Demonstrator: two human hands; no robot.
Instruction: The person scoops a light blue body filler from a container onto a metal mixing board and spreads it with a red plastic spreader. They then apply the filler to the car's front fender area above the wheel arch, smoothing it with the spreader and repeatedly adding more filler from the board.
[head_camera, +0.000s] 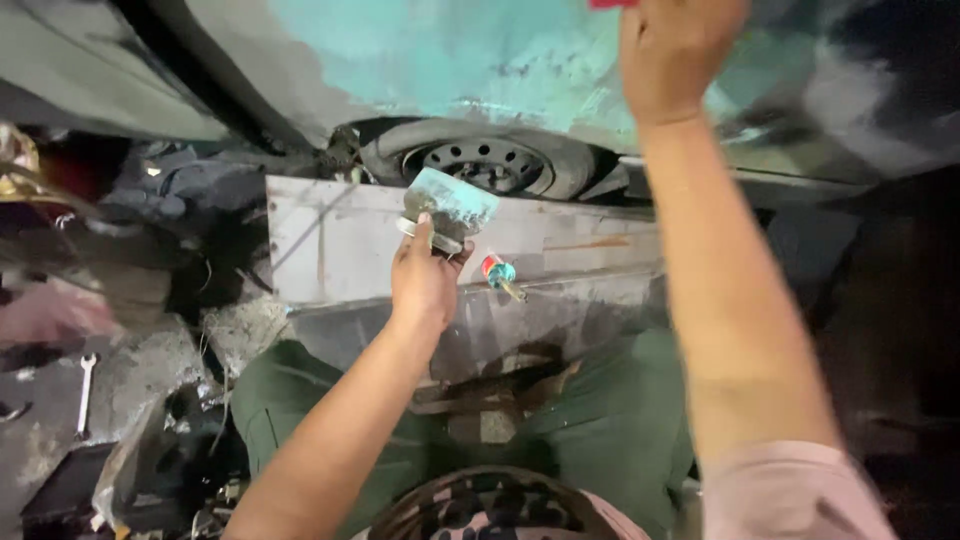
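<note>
Left hand (425, 280) grips putty-smeared board (452, 205); right hand (675, 55) closed on red scraper (612, 4).

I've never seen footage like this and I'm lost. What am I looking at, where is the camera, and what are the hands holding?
There is no machine here: a person wears a camera on the head, looking down at their own arms and green trousers. The left hand holds a flat board smeared with teal paste. The right hand is raised against a teal-patched car body, gripping something red that is mostly out of frame. Below the body sits a wheel behind a grey panel. A screwdriver lies on the panel's ledge, and a spanner lies on the ground at left.
</note>
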